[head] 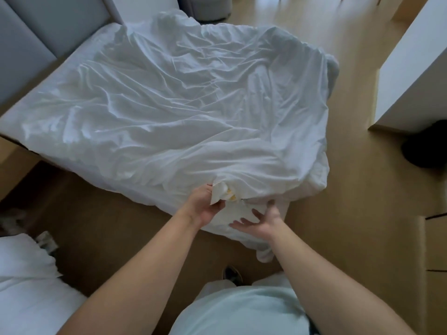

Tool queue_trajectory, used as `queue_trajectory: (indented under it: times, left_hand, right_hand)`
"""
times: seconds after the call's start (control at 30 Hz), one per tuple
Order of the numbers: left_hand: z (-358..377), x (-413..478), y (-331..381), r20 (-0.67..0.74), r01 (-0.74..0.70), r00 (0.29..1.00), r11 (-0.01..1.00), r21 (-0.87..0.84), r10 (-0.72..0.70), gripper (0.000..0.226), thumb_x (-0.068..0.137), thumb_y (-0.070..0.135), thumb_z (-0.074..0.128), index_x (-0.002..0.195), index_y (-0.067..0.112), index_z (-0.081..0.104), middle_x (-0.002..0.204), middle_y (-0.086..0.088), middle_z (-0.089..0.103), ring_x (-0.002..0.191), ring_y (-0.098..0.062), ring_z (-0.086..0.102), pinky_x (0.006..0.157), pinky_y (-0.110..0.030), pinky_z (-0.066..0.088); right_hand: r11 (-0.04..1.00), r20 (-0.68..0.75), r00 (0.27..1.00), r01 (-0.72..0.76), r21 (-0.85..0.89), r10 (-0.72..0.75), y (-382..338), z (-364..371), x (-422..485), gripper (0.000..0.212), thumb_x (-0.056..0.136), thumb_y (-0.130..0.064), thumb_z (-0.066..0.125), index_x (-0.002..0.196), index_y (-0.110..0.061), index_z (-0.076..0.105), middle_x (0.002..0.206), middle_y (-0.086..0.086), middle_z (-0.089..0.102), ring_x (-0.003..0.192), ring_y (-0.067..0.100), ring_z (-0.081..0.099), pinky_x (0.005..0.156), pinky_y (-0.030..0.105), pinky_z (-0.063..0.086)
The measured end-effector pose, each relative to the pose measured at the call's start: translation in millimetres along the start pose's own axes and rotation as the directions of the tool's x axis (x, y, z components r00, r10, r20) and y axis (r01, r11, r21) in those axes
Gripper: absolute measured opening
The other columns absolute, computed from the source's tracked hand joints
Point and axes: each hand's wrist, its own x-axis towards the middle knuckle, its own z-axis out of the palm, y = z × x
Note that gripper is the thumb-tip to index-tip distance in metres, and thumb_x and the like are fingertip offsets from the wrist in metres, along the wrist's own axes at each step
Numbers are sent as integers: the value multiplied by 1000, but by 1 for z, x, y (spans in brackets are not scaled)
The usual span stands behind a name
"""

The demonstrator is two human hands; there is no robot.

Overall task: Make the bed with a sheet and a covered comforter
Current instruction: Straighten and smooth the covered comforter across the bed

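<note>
Fingers (210, 189) of the left hand (208, 205) pinch a bunched corner of the comforter (181, 105), which looks soft and light, at the foot edge of the bed (72, 66); the right hand (262, 221) is splayed.

A pale wooden floor (350, 213) runs through the room, brightest toward 1 o'clock. A white cabinet (411, 68) stands at 3 o'clock, with a dark round object (425, 146) on the floor just beside its base. Grey padded panels (31, 44) rise at 10 o'clock, and a grey upholstered seat (205, 8) sits at 12 o'clock.
</note>
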Motion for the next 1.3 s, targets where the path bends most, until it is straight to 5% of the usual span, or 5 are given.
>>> queue_trajectory:
  times: [0.33, 0.7, 0.83, 1.13, 1.3]
  left_hand:
    - [1, -9, 35, 60, -2, 998, 999, -45, 5, 29, 96, -6, 40, 88, 5, 67, 77, -7, 62, 64, -13, 54, 49, -19, 47]
    - [-5, -5, 59, -53, -94, 994, 996, 7, 94, 26, 95, -8, 42, 96, 9, 62, 86, -9, 61, 70, -17, 57, 44, -21, 46]
    - [-4, -7, 52, -19, -113, 994, 993, -19, 112, 24, 94, -8, 44, 94, 9, 61, 83, -8, 62, 67, -17, 58, 44, -23, 45]
    - [7, -16, 84, -23, -153, 988, 988, 8, 153, 26, 92, -9, 41, 91, 6, 61, 77, -7, 57, 60, -13, 50, 46, -20, 44]
    - [16, -19, 122, 34, -155, 986, 980, -128, 161, 30, 90, 0, 36, 91, 15, 62, 80, -1, 57, 57, -11, 50, 43, -16, 41]
  right_hand:
    - [971, 101, 982, 136, 195, -157, -2, 72, 19, 37, 103, -12, 31, 83, -11, 62, 55, 10, 66, 51, 24, 67, 43, 27, 54]
    - [926, -192, 906, 358, -123, -376, -14, 63, 28, 12, 95, -15, 47, 94, -14, 59, 71, 3, 49, 56, 15, 42, 46, 22, 46]
    - [985, 122, 984, 114, 133, -131, -16, 65, 22, 32, 98, -31, 48, 125, -15, 56, 124, 17, 55, 114, 42, 55, 94, 66, 47]
    - [960, 247, 937, 202, 191, -247, -14, 97, 16, 22, 89, -1, 41, 97, -5, 60, 90, 17, 64, 78, 31, 62, 75, 40, 52]
    - [952, 291, 912, 242, 186, -288, -19, 108, 31, 33, 68, 3, 37, 91, -8, 57, 108, 14, 57, 110, 37, 59, 85, 45, 52]
